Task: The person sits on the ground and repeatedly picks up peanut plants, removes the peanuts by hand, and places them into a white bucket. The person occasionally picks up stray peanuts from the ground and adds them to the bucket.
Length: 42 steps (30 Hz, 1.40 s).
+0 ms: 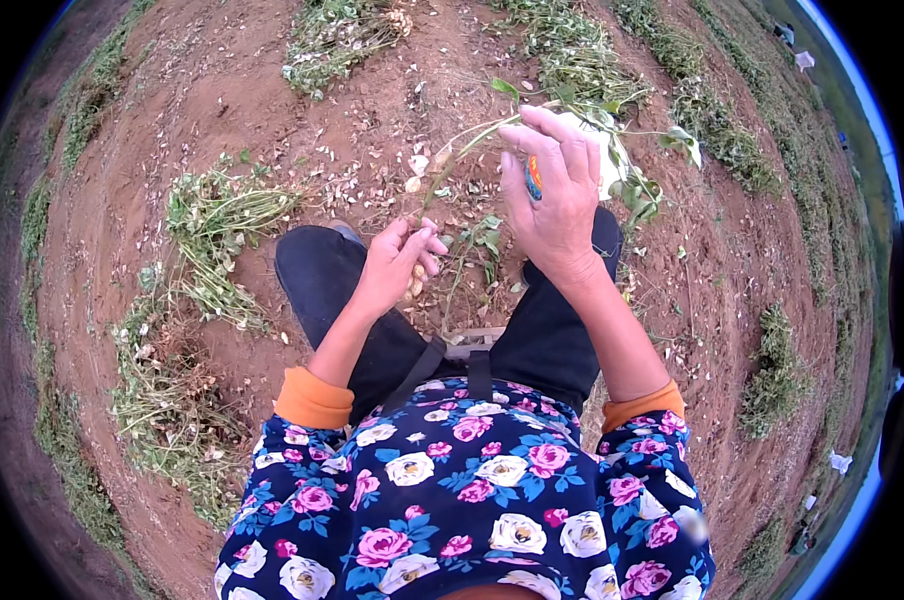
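Observation:
My left hand (403, 259) grips the lower stem of an uprooted peanut plant (452, 161), between my knees. Several pale peanut pods (417, 283) show beneath its fingers. The stem arcs up and to the right, to green leaves (639, 191) beyond my other hand. My right hand (553, 191) is raised beside the upper stem, thumb apart from the fingers. Its fingertips come close to the stem; whether they touch it is unclear. Behind that hand is a white container (611, 161) with a coloured label, mostly covered by the hand and leaves.
Pulled plants lie in heaps to my left (223, 232) and ahead (339, 45). A leafy sprig (482, 240) is between my legs, near a wooden slatted piece (478, 339). Dry leaves litter the reddish soil (257, 112). Plant rows (729, 150) run along the right.

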{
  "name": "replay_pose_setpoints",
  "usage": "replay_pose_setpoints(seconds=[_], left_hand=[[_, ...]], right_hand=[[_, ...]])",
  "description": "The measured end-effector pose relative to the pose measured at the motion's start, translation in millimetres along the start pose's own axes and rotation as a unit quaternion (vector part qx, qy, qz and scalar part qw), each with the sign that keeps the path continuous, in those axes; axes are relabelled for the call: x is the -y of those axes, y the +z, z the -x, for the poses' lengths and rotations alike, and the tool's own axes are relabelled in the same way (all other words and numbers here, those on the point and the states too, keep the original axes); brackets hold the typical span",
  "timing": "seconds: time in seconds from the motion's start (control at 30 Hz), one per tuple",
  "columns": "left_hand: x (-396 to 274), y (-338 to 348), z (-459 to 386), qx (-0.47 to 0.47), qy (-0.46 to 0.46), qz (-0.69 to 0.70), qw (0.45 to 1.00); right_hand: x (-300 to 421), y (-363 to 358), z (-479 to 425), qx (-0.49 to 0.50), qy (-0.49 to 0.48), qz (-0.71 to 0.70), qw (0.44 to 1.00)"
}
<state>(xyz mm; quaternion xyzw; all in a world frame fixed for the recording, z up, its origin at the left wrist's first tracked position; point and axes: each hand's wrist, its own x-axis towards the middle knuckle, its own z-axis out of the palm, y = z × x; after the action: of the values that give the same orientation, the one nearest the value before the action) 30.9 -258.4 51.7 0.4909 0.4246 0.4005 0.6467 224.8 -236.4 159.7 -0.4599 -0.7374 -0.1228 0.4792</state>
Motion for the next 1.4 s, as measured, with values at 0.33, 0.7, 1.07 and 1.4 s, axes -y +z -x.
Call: replay_pose_setpoints(seconds=[0.33,0.7,1.07,1.4], left_hand=[[2,7,8,-0.119,0.054,-0.163,0.978],[12,3,-7,-0.144,0.070,-0.241,0.957],[6,1,-25,-0.193,-0.037,0.158,0.968],[-14,-22,-17,-0.117,0.040,0.372,0.920]], right_hand=[[49,42,30,0.299,0.208,-0.151,0.919],[47,55,51,0.198,0.105,-0.054,0.973],[48,57,71,0.389,0.225,-0.191,0.872],[53,51,105,0.147,0.596,-0.556,0.560]])
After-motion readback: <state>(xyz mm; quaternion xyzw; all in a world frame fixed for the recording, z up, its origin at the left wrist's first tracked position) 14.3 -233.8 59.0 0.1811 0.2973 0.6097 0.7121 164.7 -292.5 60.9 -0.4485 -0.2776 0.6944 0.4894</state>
